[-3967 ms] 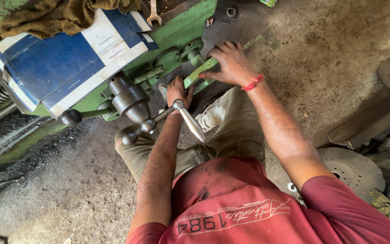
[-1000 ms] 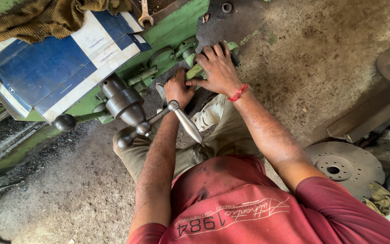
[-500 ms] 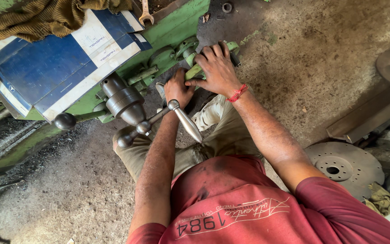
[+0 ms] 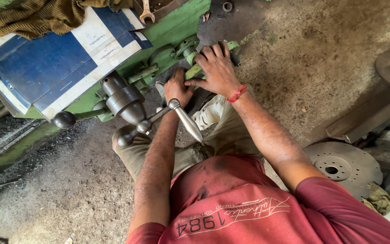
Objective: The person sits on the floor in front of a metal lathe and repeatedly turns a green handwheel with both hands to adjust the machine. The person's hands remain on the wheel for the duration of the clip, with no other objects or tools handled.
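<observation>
Green lever (image 4: 194, 71) — between both hands.

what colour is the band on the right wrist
Red, a thin band just behind the right hand, clear in the head view.

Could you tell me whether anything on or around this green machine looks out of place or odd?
Mostly clutter: a flattened blue and white carton and a crumpled brown cloth lie on the green machine, with an open-ended spanner beside them. Both the left hand and right hand grip a green part low on its side.
</observation>
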A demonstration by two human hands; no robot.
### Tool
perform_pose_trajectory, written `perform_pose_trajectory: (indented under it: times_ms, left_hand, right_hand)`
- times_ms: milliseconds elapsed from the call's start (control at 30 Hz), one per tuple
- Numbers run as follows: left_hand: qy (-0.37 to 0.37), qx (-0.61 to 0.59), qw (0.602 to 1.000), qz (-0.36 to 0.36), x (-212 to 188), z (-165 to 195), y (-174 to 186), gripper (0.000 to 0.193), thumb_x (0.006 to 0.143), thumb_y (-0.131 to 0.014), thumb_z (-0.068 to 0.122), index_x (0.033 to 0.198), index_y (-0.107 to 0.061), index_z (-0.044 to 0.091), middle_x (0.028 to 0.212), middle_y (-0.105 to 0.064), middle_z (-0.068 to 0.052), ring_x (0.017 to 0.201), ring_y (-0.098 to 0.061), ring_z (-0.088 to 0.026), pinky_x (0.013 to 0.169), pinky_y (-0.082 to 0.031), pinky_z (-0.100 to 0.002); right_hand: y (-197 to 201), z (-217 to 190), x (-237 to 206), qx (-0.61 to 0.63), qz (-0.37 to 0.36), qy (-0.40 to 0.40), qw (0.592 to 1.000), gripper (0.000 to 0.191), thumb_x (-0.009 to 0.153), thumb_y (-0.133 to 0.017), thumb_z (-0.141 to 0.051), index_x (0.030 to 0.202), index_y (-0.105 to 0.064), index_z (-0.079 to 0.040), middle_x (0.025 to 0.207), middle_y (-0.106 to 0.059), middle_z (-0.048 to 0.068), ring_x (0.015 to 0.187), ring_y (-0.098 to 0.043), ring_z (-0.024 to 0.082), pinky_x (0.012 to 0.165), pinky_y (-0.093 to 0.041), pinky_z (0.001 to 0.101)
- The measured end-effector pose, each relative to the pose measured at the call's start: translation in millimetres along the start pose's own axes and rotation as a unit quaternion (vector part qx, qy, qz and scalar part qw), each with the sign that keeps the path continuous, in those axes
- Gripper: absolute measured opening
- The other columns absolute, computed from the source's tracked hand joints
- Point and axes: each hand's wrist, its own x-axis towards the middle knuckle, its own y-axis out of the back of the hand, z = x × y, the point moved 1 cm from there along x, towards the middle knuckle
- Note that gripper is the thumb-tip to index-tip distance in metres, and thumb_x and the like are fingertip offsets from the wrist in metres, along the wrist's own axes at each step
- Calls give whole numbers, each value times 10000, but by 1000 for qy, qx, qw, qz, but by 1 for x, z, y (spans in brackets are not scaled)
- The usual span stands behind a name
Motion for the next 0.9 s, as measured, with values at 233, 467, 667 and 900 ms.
perform_pose_trajectory:
  times_ms: [233,467,667,900]
  left_hand:
    - [8,-8,1000,-4,-1,-1,1,406,779,-735,158,1142,-582,59,993,-716,-214,895,-690,-464,758,-541,-555]
    - [12,-5,1000,-11,-1,-3,2,416,775,-736,170,1150,-592,62,984,-718,-209,897,-689,-461,755,-536,-554]
    - [21,-13,1000,-15,-2,-5,1,420,782,-736,177,1166,-604,66,1010,-722,-200,904,-694,-450,758,-542,-541]
    - [28,-20,999,-20,-3,-8,1,459,767,-739,165,1187,-594,47,1013,-717,-216,899,-700,-447,761,-551,-534]
  right_hand:
    - [2,-3,-1,17,11,4,1000,831,853,-648,-862,1115,-681,-74,1189,-547,133,1228,-459,333,1195,-229,632]
    - [3,-6,0,11,16,8,1000,803,844,-697,-830,1118,-683,-76,1195,-548,138,1237,-454,343,1183,-230,636]
    - [4,-8,0,20,13,6,1000,799,838,-708,-822,1136,-691,-82,1200,-546,132,1259,-447,349,1196,-220,640]
    - [-1,-7,1,2,8,11,1000,819,810,-717,-842,1113,-696,-81,1188,-548,133,1255,-452,346,1198,-205,641]
